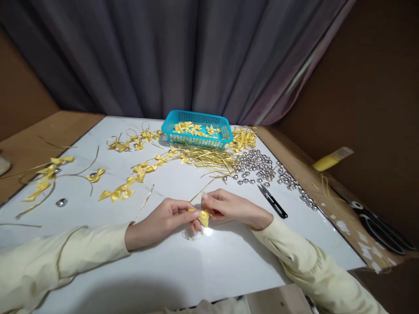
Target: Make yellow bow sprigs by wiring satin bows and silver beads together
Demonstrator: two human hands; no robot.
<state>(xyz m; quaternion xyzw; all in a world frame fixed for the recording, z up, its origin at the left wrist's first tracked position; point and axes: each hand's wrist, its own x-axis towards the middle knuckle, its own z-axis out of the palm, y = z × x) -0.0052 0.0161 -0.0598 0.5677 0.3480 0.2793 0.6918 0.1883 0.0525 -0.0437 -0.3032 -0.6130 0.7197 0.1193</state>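
Note:
Both of my hands meet over the white table [183, 266] near its front. My left hand [163, 220] pinches a small yellow ribbon bow [203, 216] from the left. My right hand [229, 207] pinches the same bow from the right, along with a thin gold wire [203, 189] that runs up and away from my fingers. The fingers of both hands are closed. A second gold wire [144, 204] lies on the table just left of my left hand.
A blue basket [196, 129] of yellow bows stands at the back. A heap of gold wires [209, 158], silver beads [258, 165] and black thread snips [273, 201] lie to the right. Finished bow strings [131, 179] spread to the left. Black scissors [379, 224] rest on the brown board at far right.

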